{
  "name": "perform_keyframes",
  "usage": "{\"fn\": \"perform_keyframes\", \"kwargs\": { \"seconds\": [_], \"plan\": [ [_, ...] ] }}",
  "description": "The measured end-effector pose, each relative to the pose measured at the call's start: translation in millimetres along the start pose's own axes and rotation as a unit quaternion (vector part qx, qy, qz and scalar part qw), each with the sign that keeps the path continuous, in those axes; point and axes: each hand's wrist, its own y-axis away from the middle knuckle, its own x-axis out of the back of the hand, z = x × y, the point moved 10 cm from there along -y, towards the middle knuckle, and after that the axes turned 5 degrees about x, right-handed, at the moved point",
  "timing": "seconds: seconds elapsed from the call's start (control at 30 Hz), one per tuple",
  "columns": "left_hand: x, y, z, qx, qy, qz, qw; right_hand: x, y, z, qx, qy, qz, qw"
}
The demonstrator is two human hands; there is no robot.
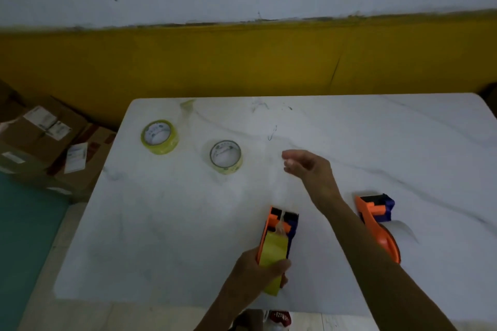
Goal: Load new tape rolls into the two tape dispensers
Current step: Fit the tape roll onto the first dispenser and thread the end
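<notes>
My left hand (258, 269) grips an orange and blue tape dispenser (282, 226) near the table's front edge, with a yellowish tape roll (273, 252) seated in it. A clear strip of tape (279, 196) stretches from the dispenser's front up to my right hand (306, 165), whose fingers pinch its end above the table. A second orange and blue dispenser (375, 219) lies on its side to the right, apart from both hands. Two loose tape rolls lie flat farther back: a yellow one (160, 137) at the left and a paler one (226, 157) nearer the middle.
The white marble-patterned table (390, 142) stands against a yellow wall panel (242, 59). Cardboard boxes (45, 142) with labels are stacked on the floor at the left. A scrap of clear tape (187, 105) lies near the table's back edge.
</notes>
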Motion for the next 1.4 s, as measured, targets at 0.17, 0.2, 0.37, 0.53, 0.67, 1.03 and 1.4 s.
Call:
{"fn": "perform_keyframes", "kwargs": {
  "seconds": [0.17,0.2,0.37,0.53,0.67,1.03,1.4],
  "plan": [
    [-2,1,0,0.018,0.011,-0.032,0.999,-25,2,39,0.053,0.396,-0.248,0.882],
    [-3,2,1,0.021,0.022,-0.042,0.999,-24,13,59,0.027,0.413,-0.294,0.861],
    [-1,31,23,-0.006,0.010,-0.091,0.996,-1,23,83,-0.041,0.242,-0.191,0.950],
    [21,50,60,-0.054,0.013,-0.063,0.996,-19,50,85,-0.084,0.129,-0.142,0.978],
    [30,50,71,-0.068,0.089,-0.040,0.993,-30,86,97,-0.187,0.008,-0.052,0.981],
    [21,31,58,-0.046,0.089,0.018,0.995,-42,134,127,-0.321,-0.158,-0.031,0.933],
    [7,12,18,-0.015,0.004,0.064,0.998,-15,126,126,-0.398,0.282,-0.114,0.865]
  ]
}}
